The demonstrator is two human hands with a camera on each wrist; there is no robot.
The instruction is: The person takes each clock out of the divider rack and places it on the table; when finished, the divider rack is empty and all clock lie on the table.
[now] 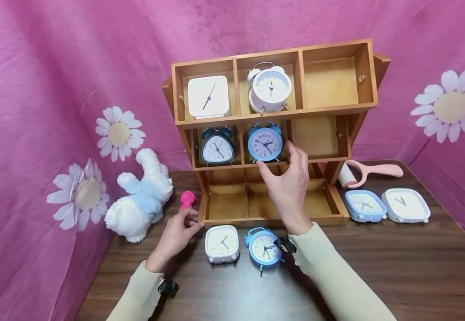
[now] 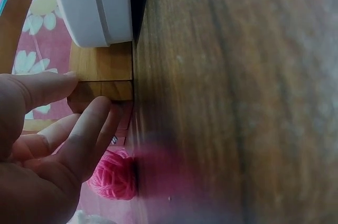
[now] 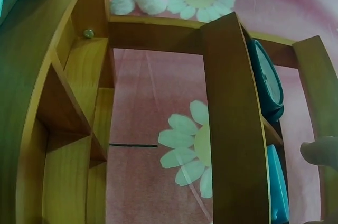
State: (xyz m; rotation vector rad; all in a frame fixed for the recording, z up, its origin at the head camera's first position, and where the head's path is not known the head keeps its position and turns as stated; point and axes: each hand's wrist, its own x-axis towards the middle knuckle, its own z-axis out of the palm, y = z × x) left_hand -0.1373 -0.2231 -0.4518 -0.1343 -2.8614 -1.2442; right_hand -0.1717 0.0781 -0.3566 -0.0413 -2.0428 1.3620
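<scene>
My right hand (image 1: 290,185) reaches up to the middle tier of a wooden shelf (image 1: 276,222). Its thumb and fingers are spread about the lower right of a round blue alarm clock (image 1: 265,144), and in the right wrist view the thumb (image 3: 321,151) stands apart from that clock (image 3: 278,184). At the shelf's lower left corner, my left hand (image 1: 178,234) rests its loosely bent fingers and thumb against the wood (image 2: 100,91). A white square clock (image 1: 222,244) and another blue alarm clock (image 1: 265,249) sit on the table before the shelf.
A dark triangular clock (image 1: 217,149), a white square clock (image 1: 208,96) and a white twin-bell clock (image 1: 270,89) occupy other compartments. Right lie a pink-handled roller (image 1: 376,170), a blue clock (image 1: 364,205) and a white clock (image 1: 406,205); left, a plush toy (image 1: 141,196) and pink yarn (image 1: 187,199).
</scene>
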